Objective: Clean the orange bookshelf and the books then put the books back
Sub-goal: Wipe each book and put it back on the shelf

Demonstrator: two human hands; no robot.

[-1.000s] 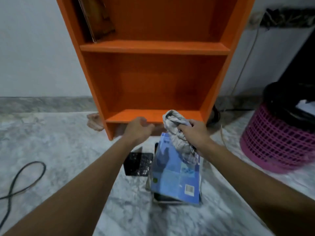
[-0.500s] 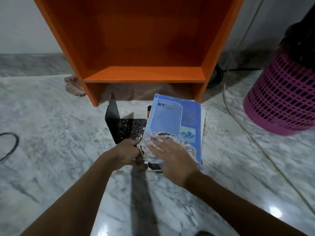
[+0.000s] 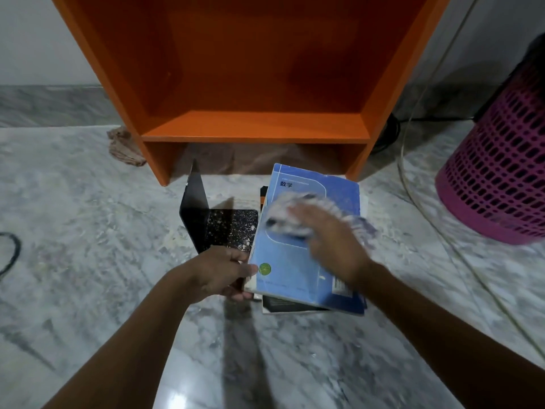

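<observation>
pink mesh basket (image 3: 498,184) right, on marble floor (image 3: 73,231); brown rag (image 3: 124,147) back left; black cable (image 3: 11,252) far left.

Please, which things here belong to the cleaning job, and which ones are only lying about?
For the job: orange bookshelf, blue book gripped by left hand, cloth under right hand, dark books beneath.
Lying about: pink basket, brown rag, black cable, black bookend.

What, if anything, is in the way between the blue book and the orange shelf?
Nothing visible. The blue book lies just in front of the orange bookshelf, whose bottom shelf shows bare. The black bookend stands off to the left.
</observation>
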